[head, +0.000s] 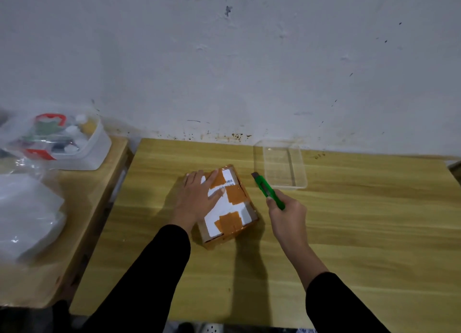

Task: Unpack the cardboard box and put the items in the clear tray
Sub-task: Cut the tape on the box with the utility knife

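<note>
A small cardboard box (233,208), closed and covered with white labels and clear tape, lies in the middle of the wooden table (349,232). My left hand (197,195) rests flat on its top left part, fingers spread. My right hand (287,215) grips a green utility knife (268,190) just right of the box, with the blade end pointing up and left, apart from the box. The clear tray (299,183) stands empty behind the knife, near the wall.
A second, lower table (82,208) stands at the left. On it sit a plastic container (82,158) with mixed small items, wrapped in a clear bag, and a heap of white plastic bags (27,213). A stained white wall (224,58) runs behind both tables.
</note>
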`<state>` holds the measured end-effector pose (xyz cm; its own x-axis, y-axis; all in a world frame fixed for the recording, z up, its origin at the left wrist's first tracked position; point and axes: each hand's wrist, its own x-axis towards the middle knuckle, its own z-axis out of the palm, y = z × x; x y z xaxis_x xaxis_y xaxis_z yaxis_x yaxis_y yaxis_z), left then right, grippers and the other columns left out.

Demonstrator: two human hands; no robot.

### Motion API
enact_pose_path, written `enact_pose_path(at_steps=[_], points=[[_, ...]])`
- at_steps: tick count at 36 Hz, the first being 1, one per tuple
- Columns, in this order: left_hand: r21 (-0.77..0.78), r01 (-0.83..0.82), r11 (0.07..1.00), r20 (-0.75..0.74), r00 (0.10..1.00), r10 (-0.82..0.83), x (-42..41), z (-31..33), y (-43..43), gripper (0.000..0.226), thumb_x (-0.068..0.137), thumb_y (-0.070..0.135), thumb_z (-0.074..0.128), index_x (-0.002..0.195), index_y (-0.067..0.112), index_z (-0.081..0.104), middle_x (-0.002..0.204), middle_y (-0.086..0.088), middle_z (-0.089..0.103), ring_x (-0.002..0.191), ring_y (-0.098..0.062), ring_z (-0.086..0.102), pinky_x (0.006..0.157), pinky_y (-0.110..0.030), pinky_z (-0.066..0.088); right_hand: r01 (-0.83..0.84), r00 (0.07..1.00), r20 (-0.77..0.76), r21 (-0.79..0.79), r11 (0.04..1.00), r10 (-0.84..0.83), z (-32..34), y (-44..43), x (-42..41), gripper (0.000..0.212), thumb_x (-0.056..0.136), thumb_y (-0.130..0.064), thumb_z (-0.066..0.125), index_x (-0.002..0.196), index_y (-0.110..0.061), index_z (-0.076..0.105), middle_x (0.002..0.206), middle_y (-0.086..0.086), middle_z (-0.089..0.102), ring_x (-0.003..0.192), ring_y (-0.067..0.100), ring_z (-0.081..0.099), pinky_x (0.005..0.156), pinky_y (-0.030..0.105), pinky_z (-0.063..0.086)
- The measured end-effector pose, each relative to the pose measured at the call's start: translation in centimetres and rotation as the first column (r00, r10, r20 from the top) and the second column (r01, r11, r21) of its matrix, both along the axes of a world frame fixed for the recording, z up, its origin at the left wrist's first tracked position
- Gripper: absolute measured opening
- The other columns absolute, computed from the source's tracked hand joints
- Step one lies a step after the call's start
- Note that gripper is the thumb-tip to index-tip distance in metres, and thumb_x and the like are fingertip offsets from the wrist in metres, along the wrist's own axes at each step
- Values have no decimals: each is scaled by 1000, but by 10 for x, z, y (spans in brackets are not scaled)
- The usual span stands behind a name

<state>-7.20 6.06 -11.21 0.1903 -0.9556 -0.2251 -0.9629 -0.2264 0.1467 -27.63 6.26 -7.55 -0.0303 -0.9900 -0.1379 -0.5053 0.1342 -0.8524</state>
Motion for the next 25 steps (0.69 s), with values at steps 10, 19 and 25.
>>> enact_pose_path(at_steps=[10, 19, 25], points=[[-48, -470, 881, -82, 881, 466, 4, 7, 24, 67, 93, 56, 26, 149, 23, 9, 142, -19, 38, 131, -35, 33, 108, -45, 26, -35, 999, -11, -33, 999, 35, 3, 8, 6, 28, 91, -14, 52, 117, -14, 63, 62, 2, 57, 45, 8, 42, 39, 15, 32], [-111, -555, 824, -301, 809, 505, -39, -2, 77, 70, 92, 55, 34, 149, 22, 9, 132, -14, 38, 121, -28, 37, 97, -38, 37, -64, 993, -97, -39, 997, 60, -3, 26, 11, 25, 90, -11, 50, 108, -9, 66, 75, 12, 67, 58, 19, 55, 45, 24, 37], [-103, -559, 823, -405, 779, 479, -49, -5, 83, 66, 96, 50, 32, 149, 26, 1, 135, -13, 33, 124, -25, 33, 82, -28, 31, -64, 991, -123, -46, 997, 58, -2, 31, 11, 28, 91, -13, 49, 116, -5, 60, 83, 14, 67, 66, 25, 59, 54, 28, 41]])
